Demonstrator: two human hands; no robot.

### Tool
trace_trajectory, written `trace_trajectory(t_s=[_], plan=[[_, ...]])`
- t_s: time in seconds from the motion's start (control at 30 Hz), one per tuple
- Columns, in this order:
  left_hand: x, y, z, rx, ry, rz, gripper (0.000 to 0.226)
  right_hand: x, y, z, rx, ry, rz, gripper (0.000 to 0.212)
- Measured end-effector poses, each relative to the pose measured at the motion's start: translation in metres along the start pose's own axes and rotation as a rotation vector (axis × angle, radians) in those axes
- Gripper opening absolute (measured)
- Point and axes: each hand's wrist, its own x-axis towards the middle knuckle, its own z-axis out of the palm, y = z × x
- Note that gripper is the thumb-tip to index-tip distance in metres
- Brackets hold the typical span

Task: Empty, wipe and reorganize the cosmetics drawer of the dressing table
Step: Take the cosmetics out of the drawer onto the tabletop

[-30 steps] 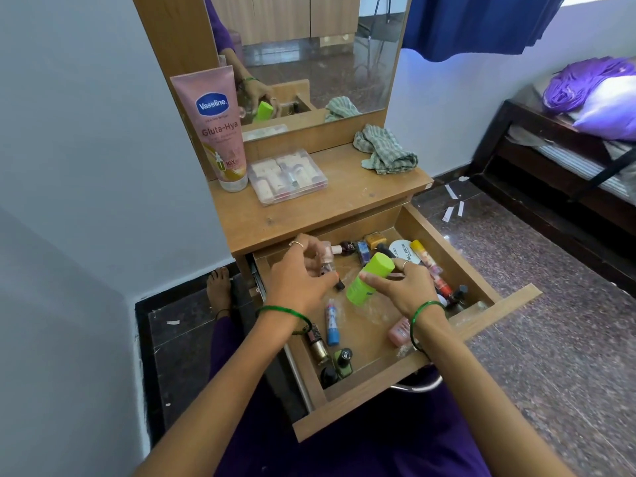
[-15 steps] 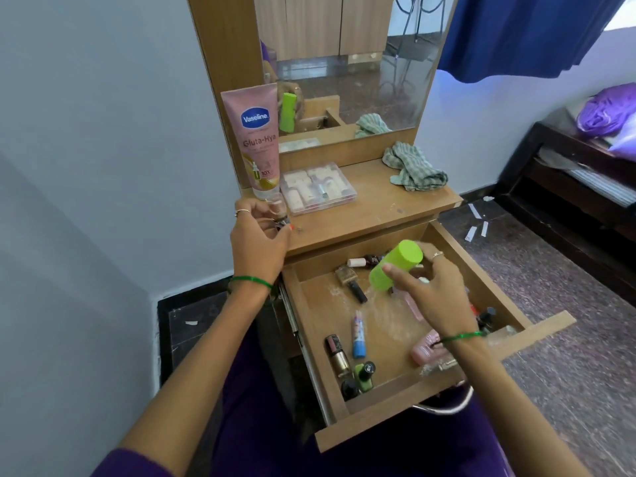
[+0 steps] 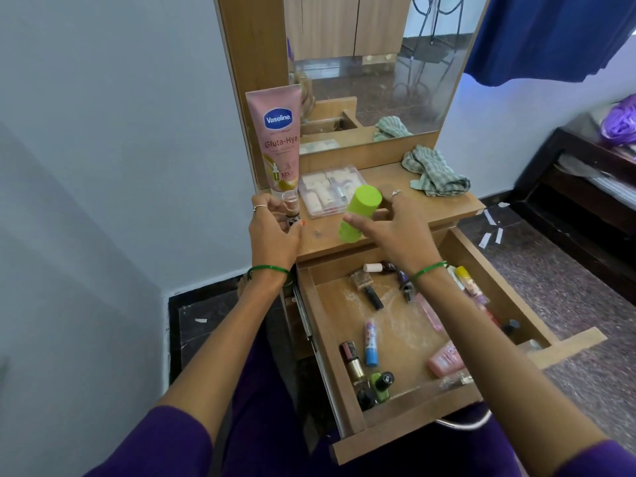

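The wooden drawer (image 3: 347, 366) stands pulled out and holds several nail polish bottles, a blue lip balm (image 3: 370, 342) and a pink tube (image 3: 444, 361). My left hand (image 3: 273, 232) grips a small pink nail polish bottle (image 3: 292, 204) at the left front of the dressing table top (image 3: 444, 210), beside the tall pink Vaseline tube (image 3: 279, 142). My right hand (image 3: 395, 228) holds a tilted lime green bottle (image 3: 359, 213) just above the table top's front edge, in front of a clear plastic case (image 3: 327, 189).
A crumpled green checked cloth (image 3: 435, 172) lies at the table top's right end under the mirror (image 3: 371, 70). A white wall stands close on the left. A dark bed frame (image 3: 585, 173) lies to the right, with paper scraps on the floor.
My right hand has lifted the green bottle out of the drawer up to the table top. My left hand carried the nail polish bottle up beside the Vaseline tube and has stayed there.
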Motion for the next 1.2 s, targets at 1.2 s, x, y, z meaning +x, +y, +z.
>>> trace_trajectory(t_s=[1.2], plan=[[0.033,-0.023,-0.005,0.019,0.052,0.079,0.034,0.026,-0.001,0.093,-0.069,0.052,0.021,0.032]])
